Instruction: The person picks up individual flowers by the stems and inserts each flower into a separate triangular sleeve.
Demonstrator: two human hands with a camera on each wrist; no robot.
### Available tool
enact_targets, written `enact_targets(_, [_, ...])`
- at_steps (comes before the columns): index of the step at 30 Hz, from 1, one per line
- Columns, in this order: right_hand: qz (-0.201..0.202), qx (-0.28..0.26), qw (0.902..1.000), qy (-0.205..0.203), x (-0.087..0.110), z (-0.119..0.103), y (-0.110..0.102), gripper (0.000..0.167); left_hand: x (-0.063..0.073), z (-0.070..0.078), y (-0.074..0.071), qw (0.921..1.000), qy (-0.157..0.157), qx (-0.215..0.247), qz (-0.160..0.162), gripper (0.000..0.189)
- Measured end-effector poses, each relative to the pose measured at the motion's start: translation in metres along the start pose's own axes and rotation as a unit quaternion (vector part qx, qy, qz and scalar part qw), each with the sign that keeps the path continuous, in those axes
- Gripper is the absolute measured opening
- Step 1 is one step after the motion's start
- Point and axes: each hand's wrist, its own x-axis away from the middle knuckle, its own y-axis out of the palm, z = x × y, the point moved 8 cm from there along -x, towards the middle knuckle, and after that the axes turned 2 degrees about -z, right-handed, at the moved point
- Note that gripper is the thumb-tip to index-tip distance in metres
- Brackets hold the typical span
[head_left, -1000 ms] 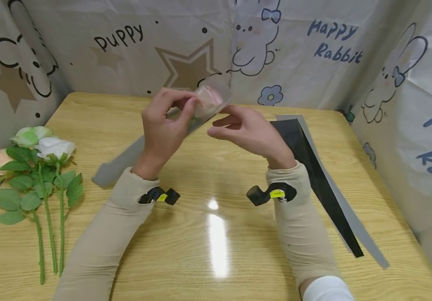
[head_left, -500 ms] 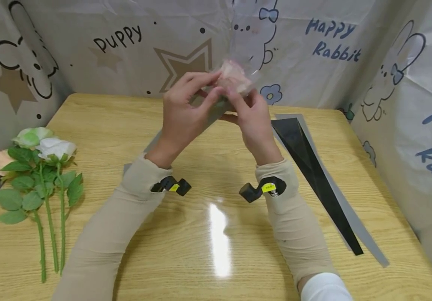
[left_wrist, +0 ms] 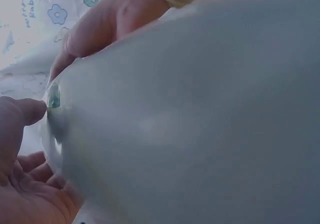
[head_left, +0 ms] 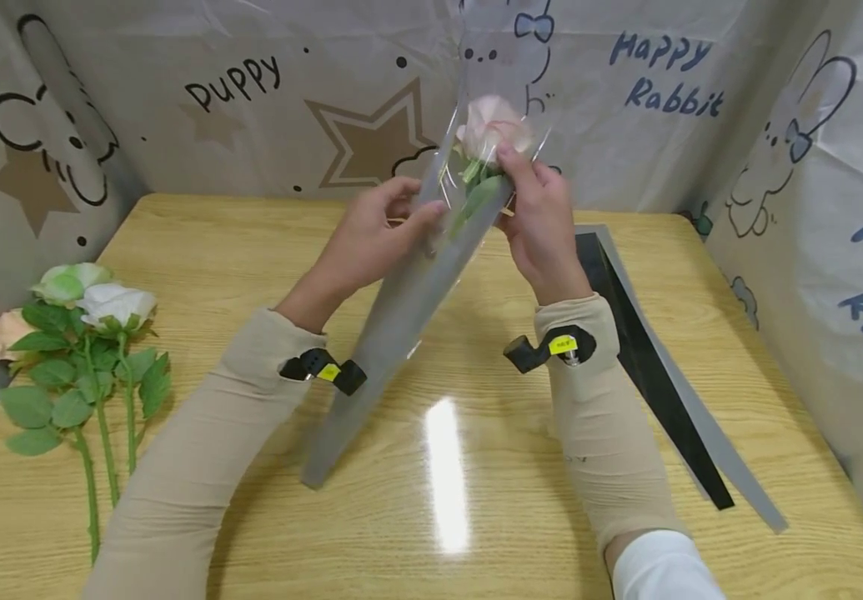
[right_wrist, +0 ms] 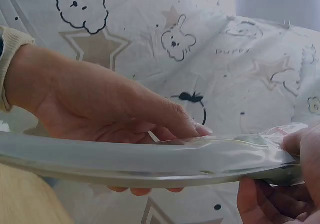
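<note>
A pale pink rose [head_left: 493, 129] stands inside a long, narrow flower sleeve [head_left: 382, 350], clear on the front and frosted grey lower down. Its bloom and green leaves show through the clear top. The sleeve slants, its tapered end towards the table's front. My right hand [head_left: 542, 221] pinches the sleeve's right edge just under the bloom. Farther down, my left hand [head_left: 371, 237] grips the left edge, thumb in front and fingers behind. In the right wrist view, the left hand's fingertips [right_wrist: 140, 191] show below the sleeve. Frosted film fills most of the left wrist view.
Several artificial roses [head_left: 112, 304], white, green-white and peach, lie at the left with stems towards the front. At the right are a black sleeve [head_left: 659, 383] and a grey sleeve [head_left: 746, 487] under it. Printed cloth walls [head_left: 251, 150] enclose the wooden table [head_left: 371, 533].
The bloom, earlier bunched in film between both hands, now shows plainly near the sleeve's top. The sleeve has swung steeper, my left hand has slid down it, and my right hand grips beside the bloom.
</note>
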Motion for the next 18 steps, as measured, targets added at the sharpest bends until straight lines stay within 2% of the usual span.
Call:
enact_targets(3, [-0.001,0.039,0.9990,0.022,-0.009,0.010,-0.001,0.028,0.000,-0.016,0.009,0.9976,-0.023,0.061,-0.024,0.044])
enact_targets(6, [-0.004,0.104,0.9935,0.046,-0.017,0.023,-0.003,0.033,0.000,-0.035,0.017,0.9928,-0.043,0.109,-0.024,0.044])
enact_targets(11, [-0.020,0.202,0.9749,0.093,-0.022,0.047,-0.008,0.040,0.001,-0.066,0.025,0.9902,-0.081,0.113,0.001,0.047])
enact_targets(18, [-0.058,0.245,0.9567,0.146,-0.022,0.079,-0.018,0.050,0.003,-0.095,0.032,0.9855,-0.124,0.114,0.019,0.046])
